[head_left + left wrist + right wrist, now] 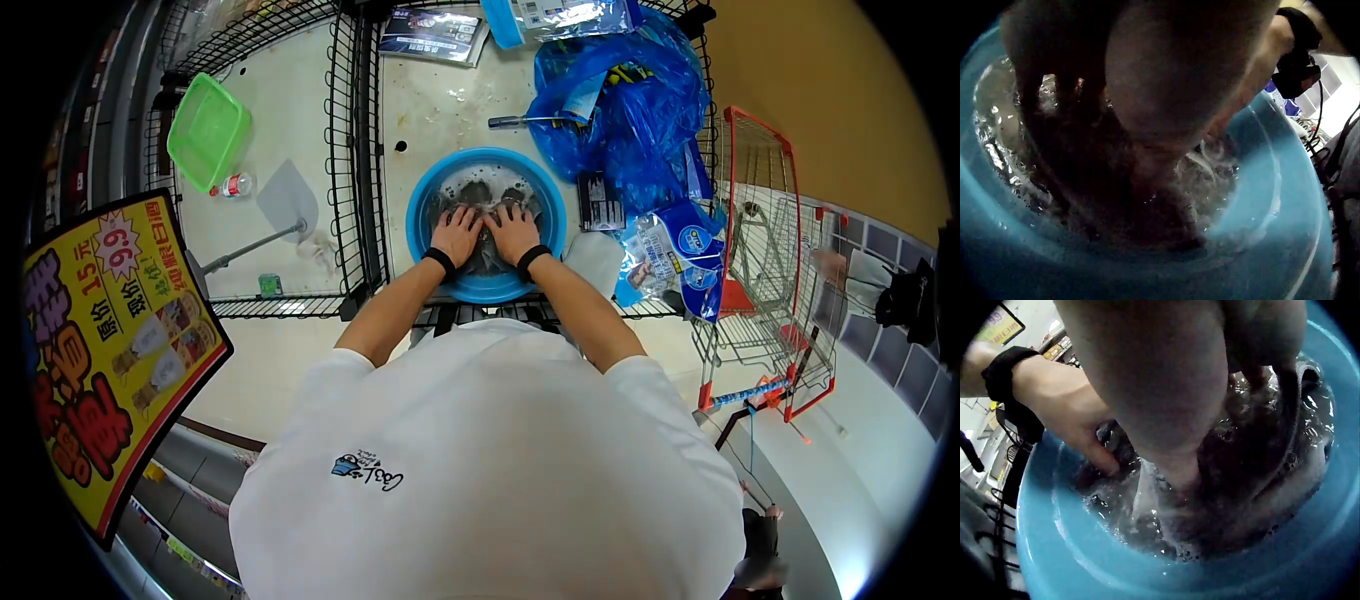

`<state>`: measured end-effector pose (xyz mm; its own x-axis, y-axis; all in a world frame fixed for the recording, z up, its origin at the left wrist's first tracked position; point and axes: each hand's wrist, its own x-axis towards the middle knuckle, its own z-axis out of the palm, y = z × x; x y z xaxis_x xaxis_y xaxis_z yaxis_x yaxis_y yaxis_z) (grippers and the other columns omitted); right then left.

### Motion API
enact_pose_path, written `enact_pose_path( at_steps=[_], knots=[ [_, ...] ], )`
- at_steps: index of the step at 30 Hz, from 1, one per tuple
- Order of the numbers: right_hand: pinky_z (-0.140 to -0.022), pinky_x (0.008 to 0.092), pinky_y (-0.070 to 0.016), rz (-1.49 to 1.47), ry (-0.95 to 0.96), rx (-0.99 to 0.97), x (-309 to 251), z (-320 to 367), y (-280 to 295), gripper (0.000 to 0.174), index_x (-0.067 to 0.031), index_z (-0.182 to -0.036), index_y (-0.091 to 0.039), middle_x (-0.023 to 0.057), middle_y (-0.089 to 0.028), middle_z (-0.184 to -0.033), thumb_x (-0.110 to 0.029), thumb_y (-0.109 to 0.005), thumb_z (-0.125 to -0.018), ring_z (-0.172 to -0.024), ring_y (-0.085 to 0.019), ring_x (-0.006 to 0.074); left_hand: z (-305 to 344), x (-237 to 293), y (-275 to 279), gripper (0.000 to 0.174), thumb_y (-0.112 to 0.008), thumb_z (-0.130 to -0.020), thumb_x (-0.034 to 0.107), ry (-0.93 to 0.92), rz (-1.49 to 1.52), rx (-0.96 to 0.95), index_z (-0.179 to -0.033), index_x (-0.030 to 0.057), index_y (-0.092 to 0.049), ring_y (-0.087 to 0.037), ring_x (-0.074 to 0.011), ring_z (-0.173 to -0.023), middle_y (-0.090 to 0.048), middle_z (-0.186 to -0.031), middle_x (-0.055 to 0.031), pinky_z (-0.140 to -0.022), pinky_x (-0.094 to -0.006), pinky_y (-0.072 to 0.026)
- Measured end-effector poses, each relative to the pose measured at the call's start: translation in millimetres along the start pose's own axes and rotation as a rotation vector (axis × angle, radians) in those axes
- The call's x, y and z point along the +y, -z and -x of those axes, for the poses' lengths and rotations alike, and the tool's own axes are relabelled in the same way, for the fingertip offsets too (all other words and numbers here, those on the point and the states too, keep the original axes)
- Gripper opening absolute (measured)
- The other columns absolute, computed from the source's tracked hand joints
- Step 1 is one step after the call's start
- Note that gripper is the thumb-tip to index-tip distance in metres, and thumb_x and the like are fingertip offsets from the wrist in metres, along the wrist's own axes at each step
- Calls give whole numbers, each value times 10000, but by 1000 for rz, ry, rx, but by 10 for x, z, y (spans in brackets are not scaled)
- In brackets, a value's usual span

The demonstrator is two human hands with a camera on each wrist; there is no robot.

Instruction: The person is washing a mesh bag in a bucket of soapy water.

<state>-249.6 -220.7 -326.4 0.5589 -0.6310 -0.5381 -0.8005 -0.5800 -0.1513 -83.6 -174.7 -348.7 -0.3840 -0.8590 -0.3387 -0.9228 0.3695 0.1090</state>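
Note:
A round blue basin [420,205] holds cloudy, sudsy water and a wet, dark cloth [475,192]. My left hand [457,236] and right hand [514,236] are side by side in it, thumbs toward each other. Both grip the dark cloth from above, fingers bent down over its far side and thumbs on the near side. The fingertips are hidden in the water and folds. In the right wrist view, a paler patch of fabric [1147,494] shows beside my right thumb. Each wrist has a black band [439,261].
Behind the basin lie a screwdriver-like tool [510,121] and a blue plastic bag [635,110]. Blue-and-white packs [680,255] are on the right, near a shopping cart [760,250]. A black wire divider [355,160] stands left, with a green basket [208,132] beyond it.

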Motion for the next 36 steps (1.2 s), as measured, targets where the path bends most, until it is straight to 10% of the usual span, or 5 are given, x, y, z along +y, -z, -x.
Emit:
enact_pose_path(
  at_steps=[7,21,27,30,36],
  knots=[
    [-1109,559,-186,47,-16,-107,-52,9,15,425,-179,-1389,-471,163,-320,-1504,-256,-390,-979,-1388,-265,397,-61,-61,155,477,-472,-904,205,-15,105,-275,-1370,105,-461,-357,-319,-1353,-422,-1433,-165,-1075,-523,-323],
    [-1038,580,-330,21,-98,-28,-31,33,-7,410,-68,-1246,-543,282,-447,-1357,-230,-579,-871,-1288,-370,495,-102,-146,253,634,-658,-800,240,49,90,-305,-1364,53,-437,-395,-457,-1286,-385,-1427,-226,-1016,-487,-420],
    [-1004,533,-387,95,-60,31,-73,33,64,438,-68,-1255,-524,263,-467,-1299,-237,-602,-859,-1182,-454,458,-120,-128,-26,699,-686,-789,311,119,-81,-7,-1376,45,-417,-379,-462,-1299,-388,-1413,-254,-1028,-484,-408],
    [-975,507,-431,-44,-86,-56,-1,46,66,518,-78,-1289,-493,238,-430,-1309,-248,-655,-827,-1181,-441,441,-73,-137,126,447,-446,-916,183,110,85,-211,-1331,18,-465,-356,-480,-1312,-400,-1389,-291,-1030,-493,-397],
    [-936,486,-466,-122,-89,-23,40,52,184,574,-86,-1269,-496,203,-407,-1317,-246,-728,-769,-1210,-415,406,-35,-95,282,418,-475,-900,173,84,55,-205,-1286,15,-505,-427,-445,-1263,-465,-1329,-269,-989,-484,-433]
  ],
)
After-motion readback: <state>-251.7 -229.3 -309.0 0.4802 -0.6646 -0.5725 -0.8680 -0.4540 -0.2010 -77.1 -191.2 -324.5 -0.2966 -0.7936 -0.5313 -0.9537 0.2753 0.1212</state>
